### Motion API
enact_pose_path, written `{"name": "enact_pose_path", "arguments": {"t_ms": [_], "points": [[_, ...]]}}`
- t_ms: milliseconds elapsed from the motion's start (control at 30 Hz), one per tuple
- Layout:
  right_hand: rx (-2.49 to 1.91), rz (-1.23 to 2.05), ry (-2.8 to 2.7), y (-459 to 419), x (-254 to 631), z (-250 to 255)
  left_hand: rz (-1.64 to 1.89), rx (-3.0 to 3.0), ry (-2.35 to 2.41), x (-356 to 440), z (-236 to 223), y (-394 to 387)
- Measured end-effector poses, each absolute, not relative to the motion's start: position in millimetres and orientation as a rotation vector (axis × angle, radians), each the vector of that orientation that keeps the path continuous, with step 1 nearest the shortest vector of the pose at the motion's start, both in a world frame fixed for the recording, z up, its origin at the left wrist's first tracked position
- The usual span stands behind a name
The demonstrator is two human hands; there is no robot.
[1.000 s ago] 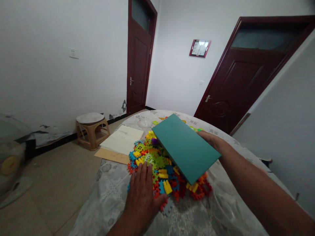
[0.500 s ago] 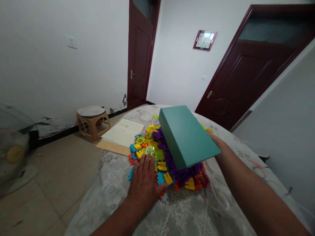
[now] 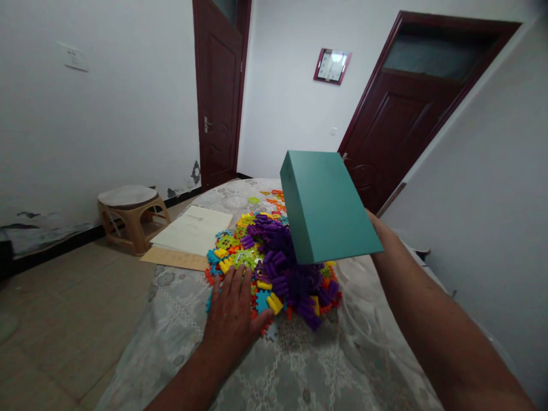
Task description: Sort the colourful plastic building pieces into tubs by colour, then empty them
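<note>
A green box hangs tilted above the table, its flat face toward me. My right hand grips its right side; most of the fingers are hidden behind the box. Beneath it lies a heap of purple plastic building pieces, spread over other building pieces in yellow, blue, green and orange. My left hand rests palm down on the near left edge of this pile, fingers stretched out and thumb apart. A yellow piece lies beside the thumb.
A patterned cloth under clear plastic covers the round table. Left of the pile lie a pale paper sheet and a tan strip. Orange pieces lie farther back. A stool stands on the floor at left.
The green box has been raised off the pile, and many more purple pieces now show beneath it, spread toward me. My left hand stays on the pile. The view has turned slightly right.
</note>
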State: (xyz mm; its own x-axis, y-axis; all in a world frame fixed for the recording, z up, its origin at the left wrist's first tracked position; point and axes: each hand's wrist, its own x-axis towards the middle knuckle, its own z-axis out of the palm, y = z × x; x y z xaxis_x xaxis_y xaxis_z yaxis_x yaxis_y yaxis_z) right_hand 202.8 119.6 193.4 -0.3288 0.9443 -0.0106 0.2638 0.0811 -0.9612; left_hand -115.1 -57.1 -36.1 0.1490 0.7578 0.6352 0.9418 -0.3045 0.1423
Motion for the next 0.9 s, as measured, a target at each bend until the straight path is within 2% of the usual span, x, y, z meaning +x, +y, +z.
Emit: {"name": "enact_pose_path", "arguments": {"t_ms": [133, 433, 567, 700, 800, 900], "points": [[-1.070, 1.442, -1.431, 99.5, 221.5, 217.5, -0.940, -2.154, -1.573, -117.4, -36.3, -54.1], [-1.052, 0.981, -1.284, 76.5, 301.6, 242.3, -1.019, -2.197, -1.416, -126.2, -34.2, -47.6], [-1.080, 0.609, -1.417, 65.4, 327.1, 250.3, -1.004, -2.201, -1.382, -128.6, -34.4, -46.1], [-1.334, 0.076, -1.571, 65.8, 357.8, 248.8, -0.994, -2.204, -1.395, -128.9, -34.3, -45.2], [-1.555, -0.330, -1.683, 75.4, 384.9, 234.7, -0.988, -2.221, -1.396, -131.7, -35.1, -43.8], [-1.675, -0.521, -1.807, 90.5, 414.2, 209.7, -0.958, -2.242, -1.379, -138.2, -40.4, -39.5]]}}
